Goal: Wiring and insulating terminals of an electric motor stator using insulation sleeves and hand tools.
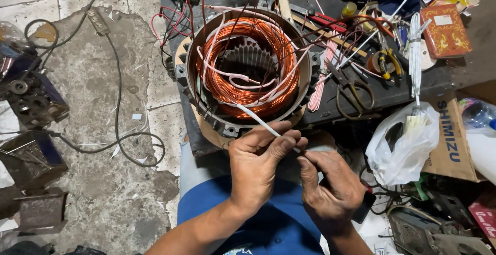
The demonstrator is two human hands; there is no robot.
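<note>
At the near edge of the dark, cluttered workbench (403,92) sits a round grey metal motor stator (248,64) packed with a thick ring of shiny copper wire windings (227,87), with thin white insulating sleeves (243,79) looped across the coils. A thin white insulation tube (258,120) runs from the near side of the windings out over the bench's near edge to the hands. The left hand (256,164) is closed around it, pinching the tube between thumb and forefinger just past the stator's rim. The right hand (330,185) is curled beside it, fingertips meeting the left hand's fingers at the tube's end; whether it grips the tube itself or a fine wire I cannot tell. To the right of the stator, black-handled scissors (354,97) lie on the bench, with yellow-handled pliers (385,61) further back and a red patterned box (444,30) near the far right corner. A white plastic bag (405,146) hangs off the bench's right end, beside a brown cardboard box (454,141).
</note>
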